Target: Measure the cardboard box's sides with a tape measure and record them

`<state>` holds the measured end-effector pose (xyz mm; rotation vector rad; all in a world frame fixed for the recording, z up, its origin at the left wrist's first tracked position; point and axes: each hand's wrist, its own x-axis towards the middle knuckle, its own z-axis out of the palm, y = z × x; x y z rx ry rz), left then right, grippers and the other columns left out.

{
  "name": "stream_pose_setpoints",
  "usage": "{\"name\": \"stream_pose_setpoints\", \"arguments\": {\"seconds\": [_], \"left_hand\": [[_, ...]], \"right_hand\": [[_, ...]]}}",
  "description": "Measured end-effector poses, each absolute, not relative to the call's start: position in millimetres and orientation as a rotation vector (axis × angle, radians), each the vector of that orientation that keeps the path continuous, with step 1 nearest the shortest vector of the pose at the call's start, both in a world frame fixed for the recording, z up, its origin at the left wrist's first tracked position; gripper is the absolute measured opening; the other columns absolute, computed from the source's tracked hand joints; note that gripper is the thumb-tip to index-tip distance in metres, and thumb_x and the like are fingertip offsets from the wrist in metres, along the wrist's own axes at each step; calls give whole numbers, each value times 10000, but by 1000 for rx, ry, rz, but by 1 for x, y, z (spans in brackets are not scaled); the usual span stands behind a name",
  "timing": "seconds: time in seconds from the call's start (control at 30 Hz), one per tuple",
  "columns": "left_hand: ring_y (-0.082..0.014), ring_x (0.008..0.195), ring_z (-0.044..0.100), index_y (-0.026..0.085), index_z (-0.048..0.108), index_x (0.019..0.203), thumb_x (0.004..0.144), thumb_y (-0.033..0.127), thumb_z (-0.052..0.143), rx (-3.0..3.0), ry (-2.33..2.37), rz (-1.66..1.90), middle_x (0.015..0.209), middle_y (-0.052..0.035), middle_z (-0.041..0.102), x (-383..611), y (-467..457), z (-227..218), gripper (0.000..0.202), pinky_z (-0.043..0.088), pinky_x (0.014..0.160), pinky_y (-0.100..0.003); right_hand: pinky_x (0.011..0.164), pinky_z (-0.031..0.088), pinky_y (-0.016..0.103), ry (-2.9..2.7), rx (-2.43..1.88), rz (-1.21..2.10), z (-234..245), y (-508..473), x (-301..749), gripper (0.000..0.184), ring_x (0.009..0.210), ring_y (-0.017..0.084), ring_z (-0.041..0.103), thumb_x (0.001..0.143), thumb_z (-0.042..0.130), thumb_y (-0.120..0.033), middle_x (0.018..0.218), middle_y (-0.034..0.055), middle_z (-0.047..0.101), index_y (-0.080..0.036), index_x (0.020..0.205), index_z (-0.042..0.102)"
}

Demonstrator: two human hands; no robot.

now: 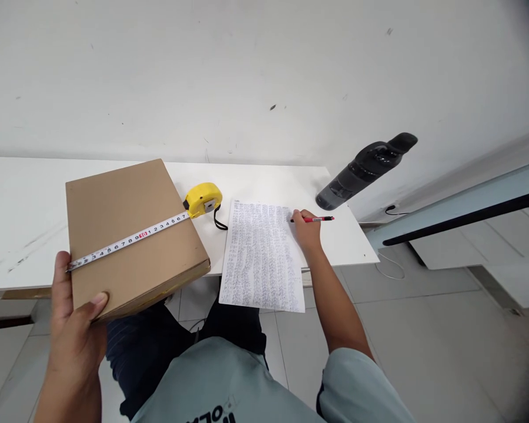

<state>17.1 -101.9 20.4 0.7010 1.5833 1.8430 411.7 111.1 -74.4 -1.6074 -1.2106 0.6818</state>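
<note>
My left hand [77, 320] grips the near left corner of a brown cardboard box [123, 205], thumb on top and a finger at the hooked end of the tape. Across the box top runs the white blade of a yellow tape measure [204, 198], whose case sits against the box's right side with a black wrist strap. My right hand [307, 230] is closed round a red and black pen [320, 219], at the upper right edge of a paper sheet [262, 258] covered in dense handwritten columns. The pen's tip is partly hidden by the fingers.
A dark bottle [357, 176] stands at the right of the white table [26, 235], which meets a scuffed white wall [247, 76]. The sheet and box overhang the near table edge. A light blue panel with a black edge [467, 211] lies beyond the table's right end.
</note>
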Motion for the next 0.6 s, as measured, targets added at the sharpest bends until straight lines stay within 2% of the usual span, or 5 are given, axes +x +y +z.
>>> {"name": "stream_pose_setpoints", "arguments": {"seconds": [0.1, 0.3, 0.6], "left_hand": [[-294, 1527, 314, 424, 530, 1459, 597, 187, 761, 716, 1566, 1861, 1578, 100, 474, 17, -102, 19, 923, 84, 1303, -489], [-292, 1517, 329, 428, 503, 1480, 602, 203, 769, 725, 1576, 1819, 1568, 91, 485, 14, -104, 18, 944, 58, 1301, -489], [-281, 1501, 345, 408, 486, 1496, 603, 213, 780, 721, 1591, 1814, 1575, 80, 473, 15, -104, 18, 961, 58, 1299, -488]], "right_hand": [[565, 304, 288, -1221, -1622, 674, -75, 112, 413, 332, 571, 123, 332, 853, 562, -332, 565, -58, 369, -235, 574, 411], [603, 350, 287, -1248, -1613, 669, -76, 112, 414, 308, 616, 137, 399, 846, 555, -361, 595, -39, 448, -227, 583, 467], [563, 302, 294, -1197, -1634, 623, -76, 109, 413, 338, 578, 132, 328, 864, 553, -331, 565, -57, 355, -243, 582, 389]]}}
